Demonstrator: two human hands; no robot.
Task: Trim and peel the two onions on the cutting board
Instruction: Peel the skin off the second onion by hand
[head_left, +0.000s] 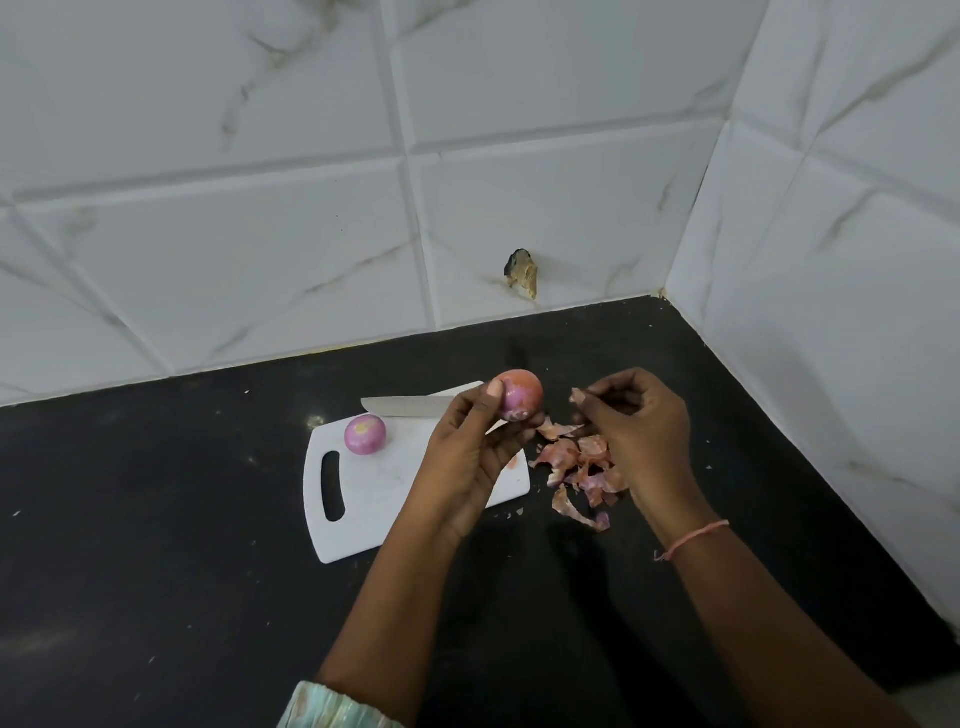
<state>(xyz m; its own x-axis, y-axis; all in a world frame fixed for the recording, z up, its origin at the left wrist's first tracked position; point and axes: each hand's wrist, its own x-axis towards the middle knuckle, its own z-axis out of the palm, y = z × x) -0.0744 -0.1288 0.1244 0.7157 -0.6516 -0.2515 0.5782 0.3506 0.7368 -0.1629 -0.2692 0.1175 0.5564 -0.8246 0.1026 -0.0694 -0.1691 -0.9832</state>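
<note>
Fingers of your left hand (470, 441) curl around the second onion (519, 396), thumb on its near face, and hold it raised above the right end of the cutting board (363, 519). Your right hand (641, 421) pinches a scrap of dry skin (577, 396) just beside it. The peeled onion (365, 434) rests on the board near the knife (405, 406); loose peelings (576, 475) lie on the bench (156, 519) at the board's right edge. Expect the bulb to be light, firm and slick where bared. Grip it across its widest part; take remaining papery skin, which likely tears easily, at a trimmed end.
</note>
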